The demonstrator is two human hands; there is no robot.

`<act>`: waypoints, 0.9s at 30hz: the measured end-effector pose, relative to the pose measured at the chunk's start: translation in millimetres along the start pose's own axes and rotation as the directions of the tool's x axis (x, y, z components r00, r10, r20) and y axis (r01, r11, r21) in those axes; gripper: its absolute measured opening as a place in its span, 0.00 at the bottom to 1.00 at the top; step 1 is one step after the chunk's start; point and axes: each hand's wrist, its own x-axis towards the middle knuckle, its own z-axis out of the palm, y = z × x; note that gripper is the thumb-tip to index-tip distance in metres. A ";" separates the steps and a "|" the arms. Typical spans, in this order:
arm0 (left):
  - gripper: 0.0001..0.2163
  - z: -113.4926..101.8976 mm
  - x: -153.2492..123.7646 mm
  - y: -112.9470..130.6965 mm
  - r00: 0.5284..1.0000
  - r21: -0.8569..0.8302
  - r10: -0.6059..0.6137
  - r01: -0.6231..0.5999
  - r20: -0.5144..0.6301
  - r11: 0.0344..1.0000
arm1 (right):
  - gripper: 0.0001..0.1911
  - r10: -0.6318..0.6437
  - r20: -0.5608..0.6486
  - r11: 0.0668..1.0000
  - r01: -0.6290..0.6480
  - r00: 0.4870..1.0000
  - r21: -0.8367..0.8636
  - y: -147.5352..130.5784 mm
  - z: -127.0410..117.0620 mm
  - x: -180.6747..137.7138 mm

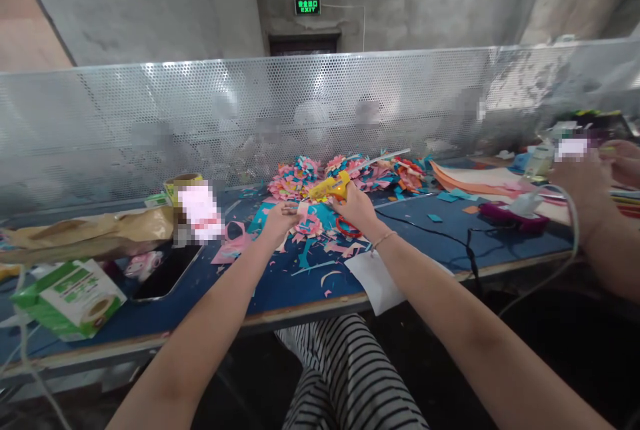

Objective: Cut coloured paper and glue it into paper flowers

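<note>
My right hand (pixel 359 209) is wrapped round a yellow glue gun (pixel 327 187), whose nozzle points left toward my other hand. A long, pale glue stick (pixel 383 159) juts from its back end. My left hand (pixel 281 222) is pinched on a small pale pink piece of paper (pixel 302 210) just below the nozzle. Under both hands lie pink and blue paper scraps (pixel 307 227), and red scissor handles (pixel 349 227) show beneath my right hand. Behind the glue gun is a heap of fringed paper flowers (pixel 295 177) in pink, blue, yellow and red.
A perforated metal screen (pixel 240 117) borders the table's back. Left are a phone (pixel 167 273), a green box (pixel 70 298) and brown paper (pixel 90 227). A black cord (pixel 430 229) runs right, near a purple glue gun stand (pixel 515 217) and a co-worker's hands (pixel 583 180).
</note>
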 end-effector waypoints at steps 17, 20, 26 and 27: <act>0.21 1.3 -0.3 -0.5 1.000 -0.026 0.016 -0.016 -0.026 1.000 | 0.15 -0.018 0.035 0.998 0.020 0.999 -0.055 2.7 -2.1 0.4; 0.21 2.9 -1.1 1.7 0.999 -0.037 -0.001 0.000 -0.036 0.999 | 0.15 -0.015 0.038 0.998 0.018 0.999 -0.059 4.2 -2.7 0.2; 0.20 2.0 -0.7 4.1 0.998 -0.104 -0.045 0.041 -0.036 0.994 | 0.14 -0.028 0.042 0.997 0.031 0.999 -0.072 5.7 -1.8 -0.2; 0.20 1.5 -0.3 4.0 0.999 -0.116 -0.046 0.043 -0.025 0.992 | 0.14 -0.032 0.041 0.996 0.035 0.999 -0.077 5.7 -1.7 -0.3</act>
